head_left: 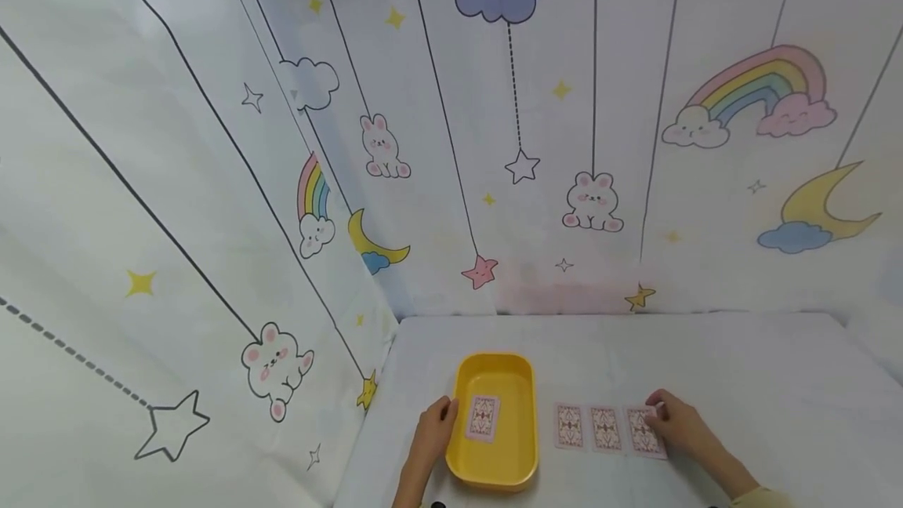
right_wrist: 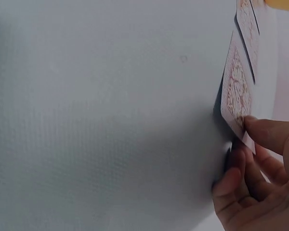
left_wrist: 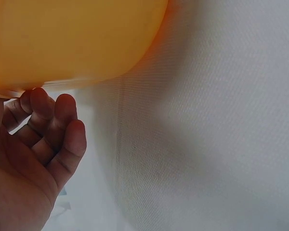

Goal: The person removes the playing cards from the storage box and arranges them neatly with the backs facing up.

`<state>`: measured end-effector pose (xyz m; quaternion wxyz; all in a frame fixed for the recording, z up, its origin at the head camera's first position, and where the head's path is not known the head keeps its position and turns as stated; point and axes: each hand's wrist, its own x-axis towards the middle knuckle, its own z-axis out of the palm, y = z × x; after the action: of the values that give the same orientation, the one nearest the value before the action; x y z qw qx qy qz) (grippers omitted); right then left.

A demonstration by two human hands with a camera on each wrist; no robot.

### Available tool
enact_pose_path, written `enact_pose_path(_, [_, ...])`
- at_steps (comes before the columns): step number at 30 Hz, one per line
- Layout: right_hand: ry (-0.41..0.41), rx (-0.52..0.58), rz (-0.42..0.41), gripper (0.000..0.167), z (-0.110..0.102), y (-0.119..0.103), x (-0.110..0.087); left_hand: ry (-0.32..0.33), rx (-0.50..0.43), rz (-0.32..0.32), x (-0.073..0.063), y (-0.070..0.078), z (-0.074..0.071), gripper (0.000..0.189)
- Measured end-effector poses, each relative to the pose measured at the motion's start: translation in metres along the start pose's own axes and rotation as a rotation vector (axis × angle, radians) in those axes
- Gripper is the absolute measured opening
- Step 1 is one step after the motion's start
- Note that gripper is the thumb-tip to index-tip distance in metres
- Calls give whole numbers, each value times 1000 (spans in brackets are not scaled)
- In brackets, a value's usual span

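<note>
A yellow tray (head_left: 522, 429) stands on the white table with one patterned playing card (head_left: 483, 419) inside it. At its left side, my left hand (head_left: 435, 428) holds the tray by the rim; in the left wrist view the curled fingers (left_wrist: 65, 108) touch the tray wall (left_wrist: 86, 38). Right of the tray, three playing cards lie in a row, backs up: a left card (head_left: 568, 426), a middle card (head_left: 607, 429) and a right card (head_left: 643, 431). My right hand (head_left: 680, 423) pinches the right card between thumb (right_wrist: 267, 132) and fingers, its near edge tilted off the table.
The white-covered table (head_left: 769, 382) meets a back wall (head_left: 437, 281) printed with clouds, stars and rabbits. A similar printed wall (head_left: 92, 382) rises close along the left side.
</note>
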<state>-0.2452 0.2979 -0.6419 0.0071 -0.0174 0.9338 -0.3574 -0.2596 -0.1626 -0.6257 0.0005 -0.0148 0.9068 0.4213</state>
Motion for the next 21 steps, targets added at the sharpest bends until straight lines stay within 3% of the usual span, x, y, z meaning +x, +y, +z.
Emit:
enact_pose_path(14, [26,-70,-1,28,6,-7,-4,-14,-16,-17,0,3,0,31])
enact_pose_path(21, [41,-170,-4,28,7,-10,-3,-2,-19,17,-2,1,0,31])
